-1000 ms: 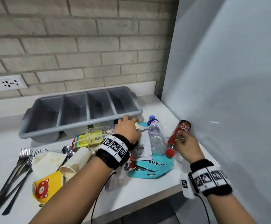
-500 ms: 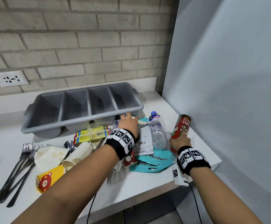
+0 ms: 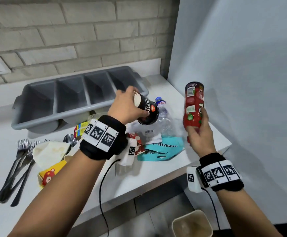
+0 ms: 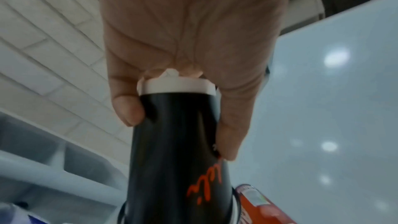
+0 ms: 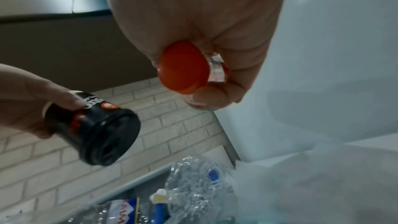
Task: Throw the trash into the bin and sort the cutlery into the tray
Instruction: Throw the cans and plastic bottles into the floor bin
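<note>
Left hand: the left hand is wrapped tight around a black bottle near its white lid, up in the air just in front of the tray.
Right hand: the right hand is wrapped tight around the bottom end of a red bottle, held up to the right of the tray.
Tray: the grey tray with four slots sits at the back of the worktop, by the brick wall.
Forks: the forks lie in front of the tray, on its left side.
Trash: a clear bottle, a teal packet and a yellow wrapper lie in front of the tray.
Bin: the bin stands on the floor, far below the tray.
</note>
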{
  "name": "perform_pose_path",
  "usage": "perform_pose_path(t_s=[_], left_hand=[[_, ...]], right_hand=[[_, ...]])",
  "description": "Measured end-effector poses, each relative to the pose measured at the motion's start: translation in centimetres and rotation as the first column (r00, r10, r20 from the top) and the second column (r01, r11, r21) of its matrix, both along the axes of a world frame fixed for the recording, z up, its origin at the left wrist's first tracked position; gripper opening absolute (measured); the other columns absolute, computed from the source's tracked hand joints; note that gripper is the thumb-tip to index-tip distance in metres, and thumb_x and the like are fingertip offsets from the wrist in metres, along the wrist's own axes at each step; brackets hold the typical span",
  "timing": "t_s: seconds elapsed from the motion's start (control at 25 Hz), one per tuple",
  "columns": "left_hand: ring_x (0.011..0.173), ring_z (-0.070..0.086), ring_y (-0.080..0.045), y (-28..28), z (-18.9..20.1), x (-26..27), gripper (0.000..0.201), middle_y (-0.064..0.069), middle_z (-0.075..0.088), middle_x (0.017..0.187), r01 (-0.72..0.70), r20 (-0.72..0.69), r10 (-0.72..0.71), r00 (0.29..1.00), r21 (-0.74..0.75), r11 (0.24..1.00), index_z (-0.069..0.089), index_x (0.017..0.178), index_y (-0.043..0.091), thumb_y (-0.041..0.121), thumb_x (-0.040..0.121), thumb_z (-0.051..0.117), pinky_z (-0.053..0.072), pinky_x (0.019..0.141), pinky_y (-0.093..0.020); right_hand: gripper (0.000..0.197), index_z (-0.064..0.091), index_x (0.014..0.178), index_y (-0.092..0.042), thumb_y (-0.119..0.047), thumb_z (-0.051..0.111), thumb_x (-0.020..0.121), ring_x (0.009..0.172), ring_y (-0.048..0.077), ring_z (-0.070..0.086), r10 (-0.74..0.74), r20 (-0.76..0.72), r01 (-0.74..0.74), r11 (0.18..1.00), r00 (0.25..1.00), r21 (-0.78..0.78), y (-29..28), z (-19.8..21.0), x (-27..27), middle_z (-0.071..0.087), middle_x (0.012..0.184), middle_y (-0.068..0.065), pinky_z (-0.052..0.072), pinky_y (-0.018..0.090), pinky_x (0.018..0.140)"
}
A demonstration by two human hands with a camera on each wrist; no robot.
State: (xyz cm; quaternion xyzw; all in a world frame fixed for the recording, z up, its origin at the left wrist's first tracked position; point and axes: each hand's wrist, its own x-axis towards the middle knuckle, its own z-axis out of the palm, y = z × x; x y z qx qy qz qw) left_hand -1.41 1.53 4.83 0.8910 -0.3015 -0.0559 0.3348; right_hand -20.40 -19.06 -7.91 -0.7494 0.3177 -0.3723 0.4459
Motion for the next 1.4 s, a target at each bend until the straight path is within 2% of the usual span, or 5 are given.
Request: perform_pose_path(t_s=[0.2,0.52,0.8,1.12,1.4], left_hand=[[0.093,0.064,-0.02,2.0,-2.5,-10.1,0.082,-0.001,0.068,0.11,0.163,-0.24,-0.3,0.923,-0.461,0.872,0.049,0.13,0.015,0.027,0.061,0.092,0.053,0.083,-0.038],[0.1,0.064,-0.016,2.5,-14.4,-22.3,0.083,-0.001,0.064,0.117,0.36,-0.477,-0.5,0.723,-0.357,0.862,0.05,0.129,0.015,0.022,0.062,0.097,0.054,0.084,-0.037],[0.104,0.063,-0.024,0.3,-30.1,-28.4,0.082,-0.004,0.063,0.119,0.191,-0.657,-0.095,0.748,0.076,0.979,0.047,0.131,0.015,0.042,0.069,0.094,0.053,0.088,-0.039],[0.116,0.062,-0.037,-4.7,-54.3,-28.8,0.058,-0.018,0.062,0.139,0.176,-0.853,0.345,0.392,0.438,0.882,0.058,0.129,0.019,0.031,0.074,0.074,0.054,0.075,-0.045],[0.115,0.064,-0.037,-8.6,-72.9,-29.7,0.07,-0.021,0.057,0.142,0.153,-0.784,0.438,0.439,0.546,0.824,0.043,0.137,0.009,0.036,0.081,0.075,0.057,0.068,-0.039]], right_hand=[[0.086,0.024,0.165,-0.025,-0.009,0.065,0.091,0.121,0.017,0.061,0.083,0.116,-0.085,0.996,0.99,0.01,6.4,-1.2,-9.5,0.054,0.148,0.001,0.052,0.042,0.105],[0.095,0.029,0.162,-0.019,-0.003,0.077,0.082,0.126,0.03,0.061,-0.191,-0.187,0.215,0.969,0.964,0.121,13.8,-15.3,-26.6,0.051,0.147,0.014,0.057,0.054,0.099],[0.094,0.03,0.162,-0.041,-0.022,0.081,0.085,0.109,0.026,0.063,-0.251,-0.415,0.417,0.826,0.875,0.379,16.1,-29.5,-32.0,0.053,0.135,0.017,0.06,0.054,0.091],[0.083,0.035,0.155,-0.045,-0.029,0.074,0.084,0.086,0.029,0.067,-0.287,-0.584,0.65,0.39,0.759,0.653,14.1,-49.4,-29.1,0.064,0.128,0.015,0.061,0.038,0.066],[0.086,0.034,0.157,-0.046,-0.033,0.073,0.082,0.083,0.034,0.068,-0.249,-0.616,0.66,0.38,0.747,0.648,11.5,-63.0,-26.7,0.062,0.125,0.02,0.063,0.04,0.062]])
